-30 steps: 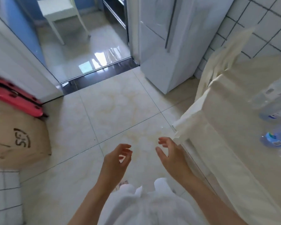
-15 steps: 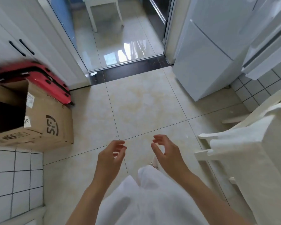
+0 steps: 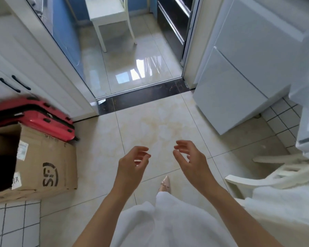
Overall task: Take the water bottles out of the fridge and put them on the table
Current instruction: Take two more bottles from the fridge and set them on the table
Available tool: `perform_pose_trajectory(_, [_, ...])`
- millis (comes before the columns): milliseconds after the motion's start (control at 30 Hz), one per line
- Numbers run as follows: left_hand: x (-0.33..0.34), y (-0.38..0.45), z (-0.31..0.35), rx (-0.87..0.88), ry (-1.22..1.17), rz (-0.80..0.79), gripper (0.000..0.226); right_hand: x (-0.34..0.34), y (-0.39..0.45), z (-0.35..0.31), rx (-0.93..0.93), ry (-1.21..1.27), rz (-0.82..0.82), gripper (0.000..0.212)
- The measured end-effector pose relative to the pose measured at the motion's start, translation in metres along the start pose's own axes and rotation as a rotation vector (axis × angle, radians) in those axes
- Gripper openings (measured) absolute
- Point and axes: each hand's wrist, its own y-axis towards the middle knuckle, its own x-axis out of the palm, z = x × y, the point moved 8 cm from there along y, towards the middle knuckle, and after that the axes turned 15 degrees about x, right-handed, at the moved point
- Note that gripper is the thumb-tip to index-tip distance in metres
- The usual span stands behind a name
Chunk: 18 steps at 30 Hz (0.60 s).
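L hand (image 3: 132, 164) + R hand (image 3: 191, 161) hanging loose, gripping nothing, prob. freed for next grab | fridge (image 3: 239, 82) sitting ahead-right of hands, lower door shut | no bottles showing

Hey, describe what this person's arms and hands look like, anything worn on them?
Both forearms are bare, with no sleeves in view. The left hand and right hand show no gloves, rings, watch or bracelets. A white garment hangs below the arms.
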Motion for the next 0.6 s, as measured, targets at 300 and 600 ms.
perform_pose_trajectory(300, [0.008, 0.163, 0.016, 0.043, -0.036, 0.015, 0.018, -0.061, 0.119, -0.078, -0.01, 0.083, 0.108, 0.027])
perform_pose_trajectory(600, [0.017, 0.333, 0.024, 0.145, -0.063, -0.07, 0.02, -0.109, 0.231, -0.135, -0.017, 0.122, 0.291, 0.026])
